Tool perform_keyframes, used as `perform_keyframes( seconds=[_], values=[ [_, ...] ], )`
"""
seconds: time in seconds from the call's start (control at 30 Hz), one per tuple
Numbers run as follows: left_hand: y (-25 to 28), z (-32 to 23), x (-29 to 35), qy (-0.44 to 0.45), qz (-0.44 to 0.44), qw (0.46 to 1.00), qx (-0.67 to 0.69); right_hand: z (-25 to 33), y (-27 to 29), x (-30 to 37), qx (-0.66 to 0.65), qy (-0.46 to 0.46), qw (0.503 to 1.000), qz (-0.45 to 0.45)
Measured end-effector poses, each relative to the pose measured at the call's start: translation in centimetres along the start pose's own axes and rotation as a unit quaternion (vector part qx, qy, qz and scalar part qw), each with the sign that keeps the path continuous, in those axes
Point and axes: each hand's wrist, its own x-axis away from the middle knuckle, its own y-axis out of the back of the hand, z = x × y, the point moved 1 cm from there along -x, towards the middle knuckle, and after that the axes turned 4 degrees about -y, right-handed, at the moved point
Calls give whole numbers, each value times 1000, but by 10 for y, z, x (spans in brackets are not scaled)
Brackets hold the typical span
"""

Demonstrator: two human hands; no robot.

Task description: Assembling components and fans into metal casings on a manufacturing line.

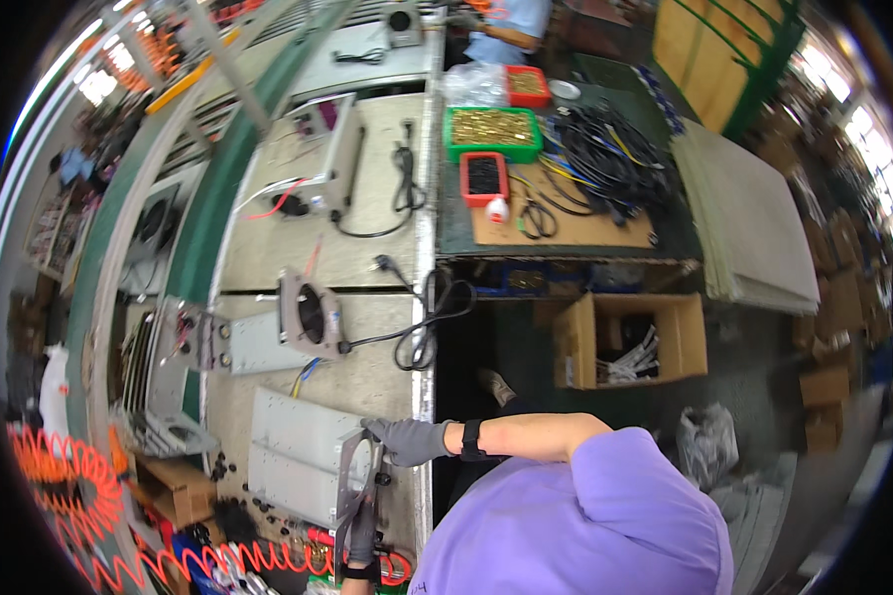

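Purple-sleeved shoulder (605,516) fills the lower frame. Both gloved hands grip a grey metal panel (352,486) with a round cutout, held upright against the end of a grey metal chassis (298,456) on the workbench (367,248): right hand (407,441) curled over its top edge, left hand (362,535) clasping the bottom (fingers partly hidden). Orange coiled hose (79,496) lies to the left.

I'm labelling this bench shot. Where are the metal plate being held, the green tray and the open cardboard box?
Metal plate (352,476), head view, on its grey face below the cutout.
Green tray (450,151), head view, on its left rim.
Cardboard box (574,342), head view, on its left wall.
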Motion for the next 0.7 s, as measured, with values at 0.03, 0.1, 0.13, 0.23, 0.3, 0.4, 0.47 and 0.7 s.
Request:
perform_keyframes(
  seconds=[0.03,0.1,0.13,0.23,0.3,0.4,0.47,0.7],
  values=[
    [-1,11,3,-8,-13,1000,2,-4,3,9,-24,-16,1000,3],
    [0,21,11,79,-21,996,29,-21,10,38,-69,-54,996,-2],
    [1,3,9,173,-46,982,53,-39,13,57,-92,-78,993,-11],
    [-1,-51,27,240,-87,961,104,-94,27,129,-74,-163,976,-124],
    [-11,-48,46,129,-147,975,110,-143,26,187,-79,-261,927,-259],
    [-23,-12,80,139,-16,973,182,-220,26,274,-79,-398,818,-409],
    [-36,-27,81,190,30,966,173,-278,15,337,-50,-493,719,-487],
    [-102,-98,33,236,154,956,77,-385,29,454,-133,-668,558,-474]
  ],
)
